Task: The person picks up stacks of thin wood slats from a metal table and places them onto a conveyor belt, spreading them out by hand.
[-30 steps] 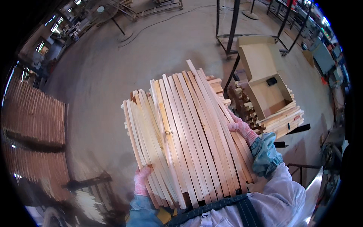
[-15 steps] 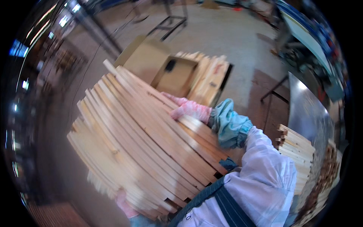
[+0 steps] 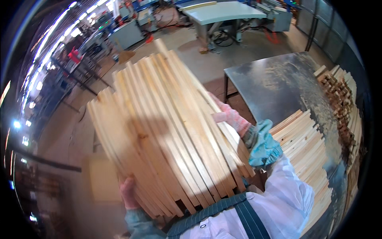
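Note:
A wide load of light wooden slats, laid side by side, rests against my front and spreads away from me. My right hand, in a pink and white glove with a teal sleeve cover, grips the load's right edge, its thumb on top. On the left edge, my left hand holds the slats from the side; its glove is also pinkish and most of its fingers are hidden beneath. The far ends of the slats are uneven, and one sticks out beyond the rest.
To the right stands a dark metal-topped table carrying a layer of slats and a stack of short wood pieces. Farther off is a pale-topped machine table. A dark bar crosses at left.
My view has swung to the right, with the slats still between both hands. The metal table now shows more fully, and the cardboard box with the stack beside it has left the front view.

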